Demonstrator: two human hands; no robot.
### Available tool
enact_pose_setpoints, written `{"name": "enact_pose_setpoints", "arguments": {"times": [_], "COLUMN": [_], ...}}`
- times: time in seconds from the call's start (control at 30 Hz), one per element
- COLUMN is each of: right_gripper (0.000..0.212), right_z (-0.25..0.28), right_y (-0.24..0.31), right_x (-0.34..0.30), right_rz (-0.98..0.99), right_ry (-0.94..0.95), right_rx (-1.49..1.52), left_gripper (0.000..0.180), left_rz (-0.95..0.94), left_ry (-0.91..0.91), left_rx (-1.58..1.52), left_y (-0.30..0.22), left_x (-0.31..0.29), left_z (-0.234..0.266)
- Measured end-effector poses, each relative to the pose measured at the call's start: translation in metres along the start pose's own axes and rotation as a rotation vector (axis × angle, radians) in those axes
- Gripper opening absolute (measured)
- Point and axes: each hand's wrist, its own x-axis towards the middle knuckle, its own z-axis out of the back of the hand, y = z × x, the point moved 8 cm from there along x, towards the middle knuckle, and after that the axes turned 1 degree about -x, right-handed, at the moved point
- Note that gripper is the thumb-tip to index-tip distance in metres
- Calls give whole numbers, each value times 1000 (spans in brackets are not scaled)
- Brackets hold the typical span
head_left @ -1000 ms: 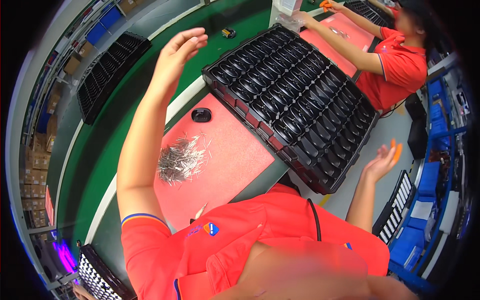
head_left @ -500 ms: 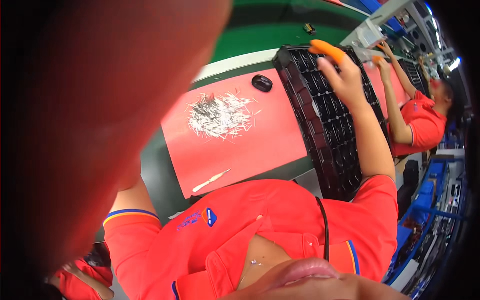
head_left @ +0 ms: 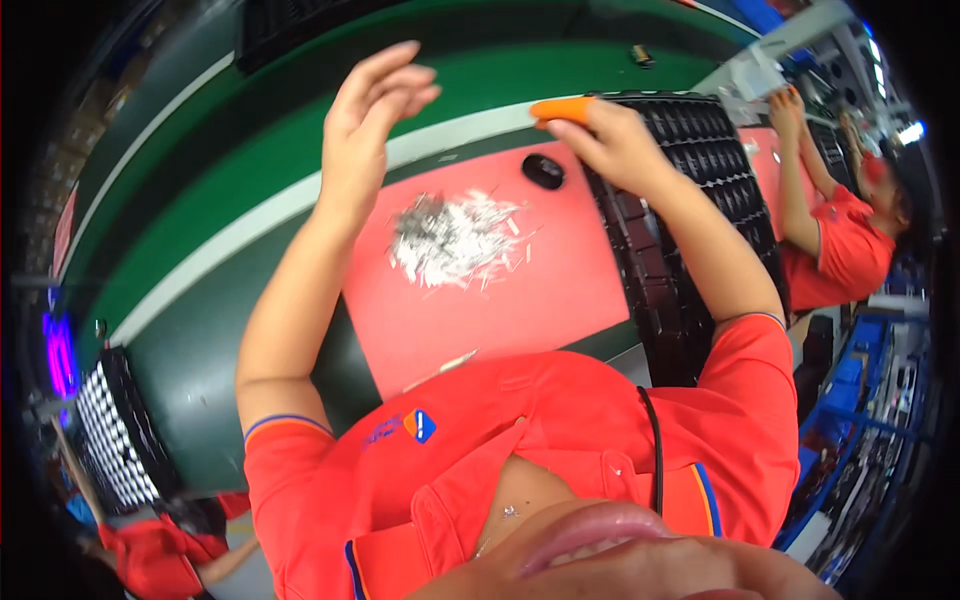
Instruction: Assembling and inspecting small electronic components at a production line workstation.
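Upper right, the right hand [head_left: 618,150] is hiding some black tray [head_left: 698,152]; in the middle, thin sticks [head_left: 458,242] are looking blurry.

The left hand [head_left: 365,120], fingers loosely curled, hovers above a pile of thin silvery pins [head_left: 460,240] on a pink mat [head_left: 520,310]. The right hand [head_left: 622,148], wearing orange finger covering [head_left: 562,110], is near a black rounded object [head_left: 543,171] and a black tray [head_left: 690,150] alongside.
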Motion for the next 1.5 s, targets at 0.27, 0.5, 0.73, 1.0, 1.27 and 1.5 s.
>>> {"name": "enact_pose_setpoints", "arguments": {"times": [0.27, 0.5, 0.73, 1.0, 1.27, 1.5], "right_gripper": [22, 25, 29, 29, 23, 23], "right_z": [-41, -45, -53, -45, 6, -57], "right_y": [16, 2, -10, 1, 41, 35], "right_x": [-9, -10, -9, -15, -68, -166], "right_rz": [266, 234, 167, 262, -153, -690], "right_ry": [-30, -32, 16, -79, -12, -323], "right_rx": [-151, -123, -94, -111, 16, 383], "left_gripper": [22, 20, 21, 22, 22, 23], "left_rz": [172, 258, 280, 256, 247, 239], "left_ry": [-191, -114, -101, -66, -74, -70], "left_rx": [49, 158, 175, 191, 233, 258], "left_y": [108, 112, 120, 119, 118, 119], "left_x": [-4, 1, -2, -1, -2, 2], "left_z": [66, 52, 59, 55, 57, 53]}}
